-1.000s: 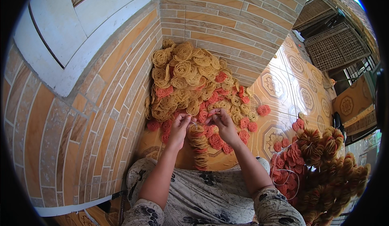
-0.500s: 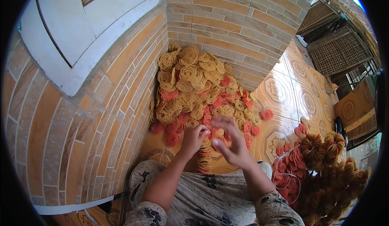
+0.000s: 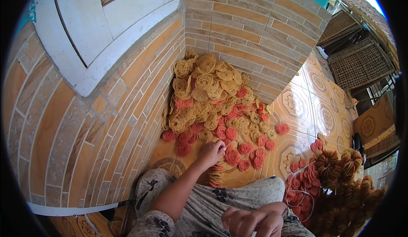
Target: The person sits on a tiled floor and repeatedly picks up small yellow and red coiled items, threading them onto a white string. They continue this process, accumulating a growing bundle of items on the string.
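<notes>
My left hand is closed in a pinch in front of the big heap. A thin strand sticks out past its fingertips. Directly below it runs a row of stacked, strung discs, mostly tan with some pink, ending near my lap. My right hand is low over my lap, its fingers curled in; whatever lies in them is hidden. Beyond the left hand rises a heap of tan, lacy coiled discs. Loose pink discs lie at its near edge, on the tiles.
Brick-patterned walls meet behind the heap. At right, bunches of strung tan discs lie beside a pink pile with a white cord looped over it. Woven racks stand farther off on the patterned tile floor.
My right hand has come down from beside the left, over the discs, to my lap, and its fingers have curled. The left hand stays pinched near the same place. The view has shifted slightly.
</notes>
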Demonstrator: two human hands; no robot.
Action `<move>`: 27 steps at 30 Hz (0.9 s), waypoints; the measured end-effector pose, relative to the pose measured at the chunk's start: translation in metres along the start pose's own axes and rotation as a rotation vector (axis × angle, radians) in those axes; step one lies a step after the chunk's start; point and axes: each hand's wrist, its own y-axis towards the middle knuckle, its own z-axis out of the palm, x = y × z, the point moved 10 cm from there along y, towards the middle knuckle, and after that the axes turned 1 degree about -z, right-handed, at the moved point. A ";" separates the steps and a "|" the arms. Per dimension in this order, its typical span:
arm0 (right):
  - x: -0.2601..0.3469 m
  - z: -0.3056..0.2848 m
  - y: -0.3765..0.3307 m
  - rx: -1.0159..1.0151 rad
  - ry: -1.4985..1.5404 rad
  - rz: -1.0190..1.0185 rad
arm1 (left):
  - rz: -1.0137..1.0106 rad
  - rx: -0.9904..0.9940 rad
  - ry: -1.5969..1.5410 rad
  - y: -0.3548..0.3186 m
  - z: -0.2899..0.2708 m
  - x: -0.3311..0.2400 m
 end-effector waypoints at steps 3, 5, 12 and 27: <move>0.003 -0.002 -0.002 -0.027 0.010 0.045 | -0.053 0.055 -0.009 0.001 0.003 0.004; 0.000 -0.004 0.000 -0.067 -0.009 0.095 | -0.096 0.112 -0.077 -0.001 0.003 0.008; 0.004 -0.002 0.005 -0.013 -0.016 0.033 | -0.411 0.330 -0.244 -0.018 -0.031 0.072; -0.222 -0.278 -0.146 0.133 -1.817 0.962 | -0.236 -0.371 0.477 -0.016 -0.118 0.053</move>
